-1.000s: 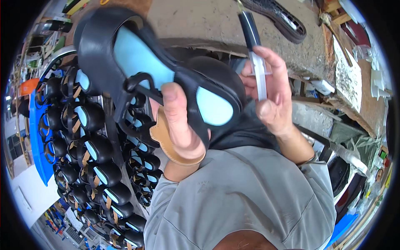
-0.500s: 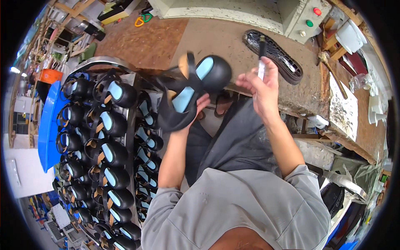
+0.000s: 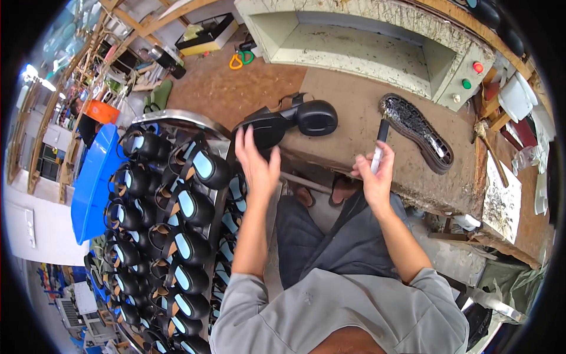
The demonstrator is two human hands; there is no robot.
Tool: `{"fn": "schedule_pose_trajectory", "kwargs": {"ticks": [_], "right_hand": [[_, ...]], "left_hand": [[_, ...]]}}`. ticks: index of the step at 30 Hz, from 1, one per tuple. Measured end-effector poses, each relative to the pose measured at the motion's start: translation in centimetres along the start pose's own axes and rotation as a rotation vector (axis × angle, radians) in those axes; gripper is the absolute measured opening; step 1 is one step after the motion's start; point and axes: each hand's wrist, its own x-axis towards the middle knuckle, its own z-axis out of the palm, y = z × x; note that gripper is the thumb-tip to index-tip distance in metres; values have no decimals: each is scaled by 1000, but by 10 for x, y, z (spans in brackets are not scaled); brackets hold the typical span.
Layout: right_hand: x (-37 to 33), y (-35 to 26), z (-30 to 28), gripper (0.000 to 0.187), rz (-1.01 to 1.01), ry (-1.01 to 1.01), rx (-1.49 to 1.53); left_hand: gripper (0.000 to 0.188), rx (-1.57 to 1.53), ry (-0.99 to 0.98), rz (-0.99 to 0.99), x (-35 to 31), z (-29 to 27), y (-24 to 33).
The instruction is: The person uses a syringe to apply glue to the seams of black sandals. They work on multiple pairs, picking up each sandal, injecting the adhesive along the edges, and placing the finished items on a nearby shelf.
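My left hand (image 3: 257,168) is open, fingers spread, its fingertips at the near edge of a black sandal (image 3: 263,128) on the workbench; whether they touch it is hard to tell. The sandal's dark rounded parts and a thin strap show, and no blue insole is visible on it. My right hand (image 3: 377,180) is closed round a slim brush-like tool (image 3: 377,158) with a white handle and dark upper part. The tool's tip is at the left edge of a dark shoe sole (image 3: 415,133), which lies hollow side up with shiny whitish patches inside.
To my left, a rack (image 3: 219,209) bears many black sandals (image 3: 191,242) with light blue insoles. A blue tub (image 3: 94,183) is behind it. Orange-and-green scissors (image 3: 240,59) lie far left on the bench (image 3: 348,88). At the back stands a pale metal box (image 3: 365,44) with buttons.
The sandal has gone from my left hand onto the bench, and that hand has opened. My right hand has brought the tool to the sole's edge. The view has shifted.
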Motion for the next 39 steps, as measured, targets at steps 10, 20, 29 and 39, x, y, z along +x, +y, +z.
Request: {"fn": "schedule_pose_trajectory", "kwargs": {"ticks": [10,20,29,39], "right_hand": [[-1,-1,-38,49,11,26,-23],[-5,-21,-86,46,0,64,-12],[-11,-41,-66,59,60,-1,-110],[-10,-57,-91,38,340,-27,272]], "left_hand": [[100,572,-685,297,134,17,-44],[76,-1103,-902,-801,95,-23,25],[93,-1962,-547,-1264,-87,17,69],[66,-1317,-561,-934,-102,17,53]]}}
